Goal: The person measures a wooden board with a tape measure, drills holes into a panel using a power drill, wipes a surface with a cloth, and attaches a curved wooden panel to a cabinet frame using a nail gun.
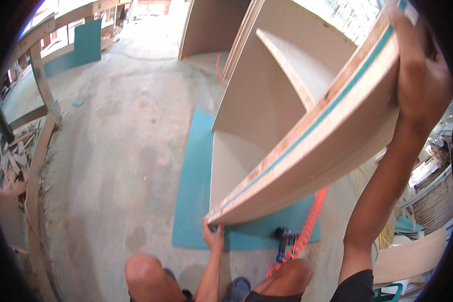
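A large pale wooden panel [332, 141], with a teal stripe along its edge, slants from the lower middle up to the top right. It lies against the open front of a wooden cabinet frame [259, 85], whose inner divider shows behind it. My left hand [214, 236] is closed on the panel's lower corner, thumb and fingers around the edge. Raised high at the right, my right hand [420, 70] grips the panel's upper part; some of its fingers are blurred or hidden.
Under the cabinet lies a teal sheet [191, 201]. A power tool [285, 239] and a coiled orange air hose [312, 216] rest near my knees. A timber rack [38, 176] with wood scraps stands left; a curved wooden sheet [410, 256] lies lower right.
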### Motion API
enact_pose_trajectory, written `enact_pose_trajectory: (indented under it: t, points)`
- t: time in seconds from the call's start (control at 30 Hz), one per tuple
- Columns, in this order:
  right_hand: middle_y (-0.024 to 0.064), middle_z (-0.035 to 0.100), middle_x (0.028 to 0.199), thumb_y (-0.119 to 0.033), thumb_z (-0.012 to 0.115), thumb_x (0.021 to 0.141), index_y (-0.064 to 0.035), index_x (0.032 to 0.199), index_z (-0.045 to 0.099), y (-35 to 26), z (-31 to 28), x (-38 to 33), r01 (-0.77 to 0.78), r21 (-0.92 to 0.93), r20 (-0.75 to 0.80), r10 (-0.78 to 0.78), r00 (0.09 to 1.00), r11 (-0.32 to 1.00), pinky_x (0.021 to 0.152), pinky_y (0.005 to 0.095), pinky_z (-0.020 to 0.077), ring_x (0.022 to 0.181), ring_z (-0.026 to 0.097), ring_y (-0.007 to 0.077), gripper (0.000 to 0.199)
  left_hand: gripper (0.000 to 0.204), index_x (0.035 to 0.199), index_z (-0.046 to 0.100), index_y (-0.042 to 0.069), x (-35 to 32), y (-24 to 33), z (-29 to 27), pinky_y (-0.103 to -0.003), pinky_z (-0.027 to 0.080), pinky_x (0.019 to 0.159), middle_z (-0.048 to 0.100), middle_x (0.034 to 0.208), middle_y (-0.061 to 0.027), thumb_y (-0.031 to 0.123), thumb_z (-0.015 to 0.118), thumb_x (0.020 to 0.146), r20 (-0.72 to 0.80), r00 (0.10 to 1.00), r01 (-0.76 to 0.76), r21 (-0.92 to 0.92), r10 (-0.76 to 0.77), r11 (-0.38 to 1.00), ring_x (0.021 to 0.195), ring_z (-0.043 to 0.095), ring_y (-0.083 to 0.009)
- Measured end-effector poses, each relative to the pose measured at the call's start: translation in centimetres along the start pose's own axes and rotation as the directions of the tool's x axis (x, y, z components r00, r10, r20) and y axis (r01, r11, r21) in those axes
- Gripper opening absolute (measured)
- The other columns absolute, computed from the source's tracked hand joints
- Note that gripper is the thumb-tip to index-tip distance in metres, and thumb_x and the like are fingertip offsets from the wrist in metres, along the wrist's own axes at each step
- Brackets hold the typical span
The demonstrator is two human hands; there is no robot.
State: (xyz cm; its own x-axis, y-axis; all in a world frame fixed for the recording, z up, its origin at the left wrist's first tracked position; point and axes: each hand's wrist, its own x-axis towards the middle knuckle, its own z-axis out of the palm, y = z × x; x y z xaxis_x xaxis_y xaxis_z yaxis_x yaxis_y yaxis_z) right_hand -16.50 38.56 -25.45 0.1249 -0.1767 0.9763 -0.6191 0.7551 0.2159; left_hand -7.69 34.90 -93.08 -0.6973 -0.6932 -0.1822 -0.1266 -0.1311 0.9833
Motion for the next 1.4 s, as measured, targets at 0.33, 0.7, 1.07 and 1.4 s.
enact_pose_trajectory:
  t: [0.33, 0.7, 1.07, 1.4]
  points:
    - [0.0166, 0.067, 0.119, -0.022, 0.071, 0.085, 0.0072, 0.124, 0.065, -2.7, 2.6, -1.7, -0.245, 0.035, -0.117, 0.248, 0.962, 0.969, 0.096, 0.0338, 0.05, 0.107, 0.064, 0.0233, 0.049, 0.09, 0.139, 0.055, -0.004, 2.4, 0.0, -2.8, -0.044, 0.051, 0.1, 0.066, 0.129, -0.0241, 0.042, 0.093, 0.072, 0.116, 0.991, -0.098, 0.246, 0.072, 0.964, 0.12, 0.063, -0.04]
    - [0.0175, 0.064, 0.116, -0.024, 0.064, 0.077, 0.0027, 0.117, 0.059, -2.2, 1.4, -1.9, -0.133, -0.109, 0.052, 0.139, 0.989, 0.985, 0.108, 0.053, 0.0369, 0.109, 0.058, 0.0314, 0.049, 0.086, 0.128, 0.064, -0.003, 9.2, 12.7, -6.9, -0.047, 0.051, 0.1, 0.069, 0.124, -0.0255, 0.072, 0.066, 0.085, 0.74, 0.511, -0.324, 0.637, -0.437, 0.7, 0.117, 0.065, -0.0425]
    - [0.0087, 0.07, 0.109, -0.024, 0.07, 0.075, -0.0079, 0.113, 0.066, -3.0, 1.7, -0.6, -0.121, -0.192, 0.089, 0.14, 0.986, 0.974, 0.108, 0.0483, 0.0354, 0.103, 0.064, 0.0274, 0.041, 0.027, 0.111, 0.074, 0.001, 9.5, 53.0, -8.1, -0.031, 0.054, 0.079, 0.077, 0.101, -0.0128, 0.024, 0.072, 0.097, 0.868, 0.476, -0.408, 0.079, 0.138, 0.91, 0.094, 0.069, -0.0158]
    - [0.0151, 0.061, 0.115, -0.02, 0.068, 0.084, -0.0053, 0.108, 0.058, -3.8, 0.7, -1.7, -0.211, 0.035, 0.016, 0.211, 0.977, 0.977, 0.109, 0.0539, 0.0369, 0.115, 0.058, 0.0349, 0.03, 0.05, 0.152, 0.045, 0.001, 2.2, 69.3, -1.5, -0.042, 0.034, 0.119, 0.05, 0.154, -0.0164, 0.029, 0.045, 0.11, 0.529, -0.097, -0.7, -0.639, 0.843, 0.32, 0.141, 0.047, -0.0272]
